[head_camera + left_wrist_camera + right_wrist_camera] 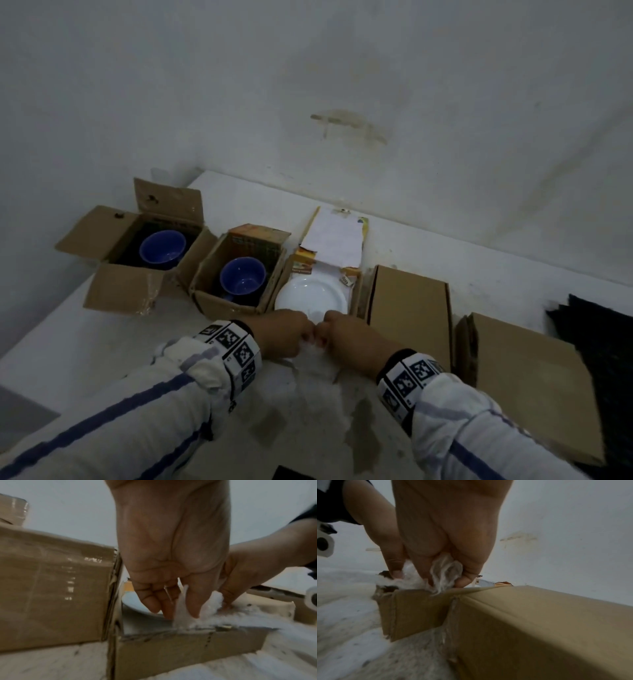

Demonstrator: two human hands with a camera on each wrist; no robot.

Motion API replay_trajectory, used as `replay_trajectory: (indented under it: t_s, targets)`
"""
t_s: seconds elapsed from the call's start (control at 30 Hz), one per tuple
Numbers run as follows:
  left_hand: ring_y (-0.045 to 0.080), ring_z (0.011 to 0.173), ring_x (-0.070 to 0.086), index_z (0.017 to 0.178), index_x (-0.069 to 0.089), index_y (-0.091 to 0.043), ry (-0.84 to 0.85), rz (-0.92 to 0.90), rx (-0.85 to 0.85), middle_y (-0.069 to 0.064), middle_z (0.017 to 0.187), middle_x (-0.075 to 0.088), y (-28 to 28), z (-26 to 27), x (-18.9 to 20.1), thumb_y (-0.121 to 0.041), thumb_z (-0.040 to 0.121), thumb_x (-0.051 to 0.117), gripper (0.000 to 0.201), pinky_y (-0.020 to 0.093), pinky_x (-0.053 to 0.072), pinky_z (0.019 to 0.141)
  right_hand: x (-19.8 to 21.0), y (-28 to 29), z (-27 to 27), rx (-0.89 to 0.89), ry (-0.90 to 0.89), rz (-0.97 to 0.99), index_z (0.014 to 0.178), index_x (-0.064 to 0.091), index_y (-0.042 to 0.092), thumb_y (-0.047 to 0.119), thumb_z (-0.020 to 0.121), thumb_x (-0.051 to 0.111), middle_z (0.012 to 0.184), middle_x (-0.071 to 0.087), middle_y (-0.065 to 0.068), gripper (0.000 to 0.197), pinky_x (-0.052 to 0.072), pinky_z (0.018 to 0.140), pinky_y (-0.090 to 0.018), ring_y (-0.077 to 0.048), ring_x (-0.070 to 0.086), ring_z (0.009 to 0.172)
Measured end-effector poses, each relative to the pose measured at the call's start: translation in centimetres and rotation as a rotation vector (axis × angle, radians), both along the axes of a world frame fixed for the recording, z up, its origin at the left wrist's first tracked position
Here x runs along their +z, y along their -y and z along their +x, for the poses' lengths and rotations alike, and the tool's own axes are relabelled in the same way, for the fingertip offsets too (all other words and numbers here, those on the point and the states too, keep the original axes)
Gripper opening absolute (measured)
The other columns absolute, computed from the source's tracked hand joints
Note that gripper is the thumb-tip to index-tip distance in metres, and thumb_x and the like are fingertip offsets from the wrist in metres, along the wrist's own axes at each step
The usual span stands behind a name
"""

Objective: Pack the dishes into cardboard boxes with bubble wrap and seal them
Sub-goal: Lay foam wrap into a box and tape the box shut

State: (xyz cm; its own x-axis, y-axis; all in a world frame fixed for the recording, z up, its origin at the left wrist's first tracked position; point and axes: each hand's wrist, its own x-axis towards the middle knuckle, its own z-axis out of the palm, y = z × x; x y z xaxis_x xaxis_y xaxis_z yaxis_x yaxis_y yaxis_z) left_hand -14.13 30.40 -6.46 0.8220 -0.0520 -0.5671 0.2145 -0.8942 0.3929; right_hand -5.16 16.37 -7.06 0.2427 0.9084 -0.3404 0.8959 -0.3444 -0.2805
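Observation:
A white plate lies in an open cardboard box at the middle of the row. A crumpled sheet of clear bubble wrap hangs over that box's near wall. Both hands meet there, knuckle to knuckle. My left hand pinches the wrap's top edge, and my right hand pinches it right beside. In the left wrist view my left hand holds the wrap above the plate. In the right wrist view my right hand bunches the wrap over the box wall.
Two open boxes at the left each hold a blue bowl. Two closed cardboard boxes lie to the right, with a dark mat beyond. All stand on a white counter against a white wall.

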Motion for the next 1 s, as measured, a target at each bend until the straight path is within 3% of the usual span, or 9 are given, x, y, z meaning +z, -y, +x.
replay_trajectory:
  t_s: [0.2,0.33,0.47,0.63,0.7,0.77,0.83,0.87,1.0]
  targets:
    - [0.021,0.091,0.06,0.099,0.061,-0.015,-0.063,-0.013,0.008,0.005,0.106,0.06,0.2,-0.3,-0.4,-0.062,0.072,0.068,0.055,0.036,0.051,0.08,1.2,-0.7,-0.3,0.028,0.116,-0.286,0.109,0.064,0.022,0.041,0.088,0.049,0.1,0.05,-0.002,0.032,0.025,0.097,-0.044,-0.023,0.052,0.101]
    - [0.021,0.098,0.059,0.118,0.054,-0.015,0.012,0.043,-0.034,0.005,0.113,0.06,0.6,0.1,-0.5,-0.043,0.08,0.07,0.05,0.027,0.044,0.076,1.0,-0.7,-0.4,-0.016,0.056,-0.195,0.117,0.052,0.019,0.025,0.087,0.055,0.11,0.06,-0.004,0.031,0.023,0.101,-0.043,-0.026,0.056,0.107]
    - [0.022,0.092,0.057,0.112,0.05,-0.012,0.086,0.044,-0.019,0.01,0.11,0.06,0.2,0.5,0.0,-0.021,0.086,0.061,0.029,0.029,0.045,0.073,0.7,-0.3,-0.1,-0.12,0.035,-0.133,0.124,0.052,0.021,0.027,0.085,0.055,0.112,0.063,-0.006,0.04,0.034,0.095,-0.037,-0.025,0.056,0.107]
    - [0.024,0.093,0.059,0.117,0.047,-0.012,0.267,0.139,0.016,0.009,0.11,0.058,0.6,0.3,-0.1,-0.01,0.091,0.051,0.027,0.029,0.046,0.075,1.4,-0.7,-0.4,0.017,0.11,-0.191,0.104,0.064,0.008,0.027,0.087,0.054,0.101,0.048,-0.011,0.027,0.03,0.07,-0.028,-0.024,0.045,0.079]
    - [0.027,0.094,0.06,0.114,0.051,-0.013,0.323,0.18,-0.001,0.009,0.11,0.055,0.9,0.0,-0.9,-0.008,0.09,0.051,0.024,0.031,0.046,0.075,1.3,-0.9,-0.6,0.07,0.102,-0.242,0.08,0.062,0.009,0.022,0.084,0.057,0.09,0.048,-0.005,0.014,0.031,0.07,-0.028,-0.025,0.047,0.078]
    - [0.03,0.093,0.059,0.11,0.055,-0.011,0.332,0.16,-0.025,0.011,0.109,0.053,1.0,-0.3,-1.7,-0.007,0.09,0.052,0.02,0.032,0.047,0.075,1.4,-0.9,-0.7,0.099,0.113,-0.338,0.061,0.05,0.018,0.02,0.081,0.061,0.07,0.042,0.003,0.023,0.029,0.076,-0.031,-0.025,0.047,0.079]
    - [0.027,0.097,0.056,0.11,0.061,-0.008,0.326,0.092,-0.065,0.011,0.109,0.053,0.8,-0.5,-1.7,-0.009,0.089,0.054,0.022,0.028,0.045,0.078,1.5,-0.9,-0.6,0.129,0.15,-0.392,0.08,0.063,0.016,0.023,0.082,0.063,0.075,0.052,0.002,0.008,0.03,0.089,-0.038,-0.026,0.052,0.092]
    - [0.023,0.098,0.053,0.109,0.064,-0.007,0.313,0.041,-0.077,0.012,0.108,0.054,0.7,-0.6,-1.5,-0.011,0.088,0.055,0.023,0.024,0.041,0.078,1.4,-0.8,-0.6,0.125,0.179,-0.401,0.096,0.066,0.015,0.024,0.083,0.063,0.088,0.06,-0.002,0.017,0.03,0.095,-0.04,-0.026,0.054,0.1]
    - [0.012,0.088,0.045,0.095,0.069,-0.006,0.179,-0.079,-0.098,0.009,0.102,0.056,0.2,-1.0,-0.9,-0.026,0.088,0.06,0.023,0.029,0.045,0.081,1.0,-0.3,-0.6,-0.032,0.15,-0.157,0.117,0.05,0.01,0.014,0.083,0.058,0.118,0.049,-0.011,0.036,0.035,0.09,-0.038,-0.031,0.054,0.101]
